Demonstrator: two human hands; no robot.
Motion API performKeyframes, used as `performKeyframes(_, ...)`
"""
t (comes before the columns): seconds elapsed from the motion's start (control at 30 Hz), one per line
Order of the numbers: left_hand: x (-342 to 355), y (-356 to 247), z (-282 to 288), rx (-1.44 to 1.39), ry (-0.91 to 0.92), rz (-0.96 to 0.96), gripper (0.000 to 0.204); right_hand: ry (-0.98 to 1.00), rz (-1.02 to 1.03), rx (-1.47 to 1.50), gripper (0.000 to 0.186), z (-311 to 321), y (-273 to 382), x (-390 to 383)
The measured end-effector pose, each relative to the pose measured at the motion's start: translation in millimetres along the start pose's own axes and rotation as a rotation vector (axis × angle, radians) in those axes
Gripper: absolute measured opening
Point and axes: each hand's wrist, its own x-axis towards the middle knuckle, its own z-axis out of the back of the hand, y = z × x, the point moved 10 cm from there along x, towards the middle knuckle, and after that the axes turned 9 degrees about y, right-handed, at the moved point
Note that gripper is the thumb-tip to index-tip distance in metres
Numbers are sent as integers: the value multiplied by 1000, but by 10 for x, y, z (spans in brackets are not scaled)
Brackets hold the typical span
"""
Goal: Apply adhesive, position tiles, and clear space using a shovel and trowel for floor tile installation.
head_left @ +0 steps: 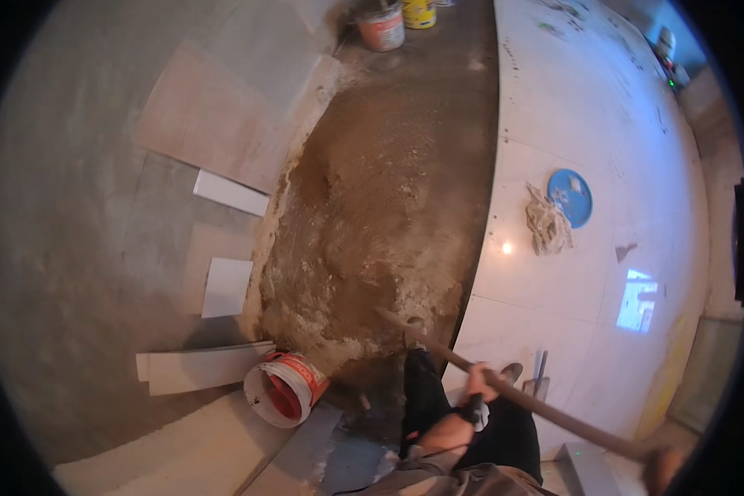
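A long wooden handle slants from the lower right toward the mud-coloured wet mortar spread along the floor. My left hand is closed around its middle, with a dark band on the wrist. Toward the handle's upper end at the lower right, my right hand is wrapped round it, somewhat blurred. The tool's far end meets the mortar, and I cannot make out its head. One of my shoes stands at the mortar's near edge, close to the handle.
White glossy tiles border the mortar on the right, bearing a blue lid, a crumpled cloth and a scraper. A white-and-red bucket lies tipped at the near left. Cut tile pieces lean leftward. Another bucket stands far off.
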Motion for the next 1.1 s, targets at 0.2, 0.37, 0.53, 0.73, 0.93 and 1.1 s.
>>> performKeyframes(0.2, 205, -1651, 1348, -151, -361, 300, 11, 326, 5, 122, 22, -475, 1713, 432)
performKeyframes(0.37, 212, -1907, 1265, -20, -516, 298, 19, 343, -56, 204, 23, -645, 2020, 485)
performKeyframes(0.53, 608, -1926, 1375, -84, -367, 241, 25, 327, -29, 286, 24, -805, 1884, 740)
performKeyframes(0.73, 538, -1840, 1395, -31, -461, 212, 20, 384, -37, 411, 26, -1339, 1633, 784)
performKeyframes(0.93, 224, -1773, 899, 232, -650, 297, 17, 460, -129, 668, 28, -2040, 1378, 716)
performKeyframes(1.1, 274, -2334, 1188, 664, -712, 207, 10, 438, 70, 666, 42, -3211, 1546, 1022)
